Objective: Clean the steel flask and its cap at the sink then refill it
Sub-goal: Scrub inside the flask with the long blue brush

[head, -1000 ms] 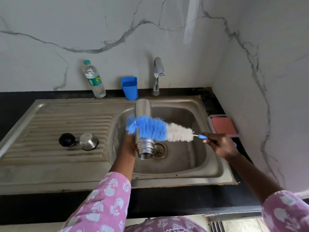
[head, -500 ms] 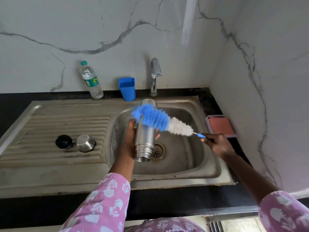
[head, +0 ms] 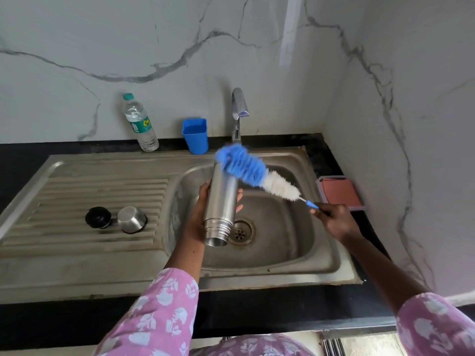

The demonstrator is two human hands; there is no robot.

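Since a second ago the bottle brush point(head: 246, 168) has slid from the middle of the steel flask point(head: 221, 201) up to its far end, and the flask has tipped more upright.

Head view: the left hand point(head: 199, 217) wraps the flask's lower body from the left and behind, fingertips point(head: 240, 201) showing on the right side. It holds the flask above the sink point(head: 331, 268) basin, just left of the drain point(head: 240, 232). The right hand point(head: 334, 219) is closed on the brush's thin blue handle, the blue bristles lying across the flask's base end. The flask's long axis runs away from the person, its threaded open mouth nearest and lowest. Any inside scrub would likely need the brush brought round to that near end. The steel cap point(head: 131, 219) and black stopper point(head: 98, 217) sit side by side on the drainboard, well apart from both hands.
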